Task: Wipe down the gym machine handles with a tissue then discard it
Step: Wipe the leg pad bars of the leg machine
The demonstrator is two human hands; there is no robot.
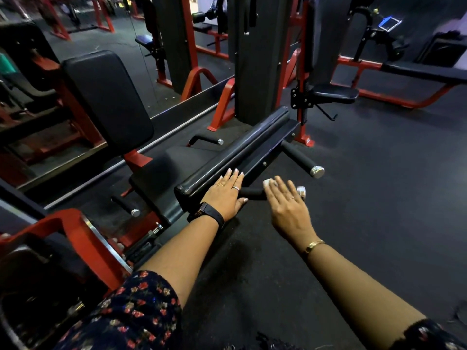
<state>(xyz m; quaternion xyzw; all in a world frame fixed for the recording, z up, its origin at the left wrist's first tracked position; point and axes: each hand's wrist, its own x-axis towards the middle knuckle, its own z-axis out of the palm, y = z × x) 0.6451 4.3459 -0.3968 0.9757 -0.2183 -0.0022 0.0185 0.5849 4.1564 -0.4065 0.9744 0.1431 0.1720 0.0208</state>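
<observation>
On foam handle [252, 192], right hand [288, 205] flat-fingered pressing white tissue [268, 183], left hand [226, 195] spread flat on pad [227, 152]

floor [384, 203]: dark rubber | on it: red machine frames [223, 107]

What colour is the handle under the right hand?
Black handle, silver end cap; head view.

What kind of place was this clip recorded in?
Almost certainly a gym: red-framed weight machines, a black padded backrest, and a foam-covered handle with a chrome end cap.
</observation>
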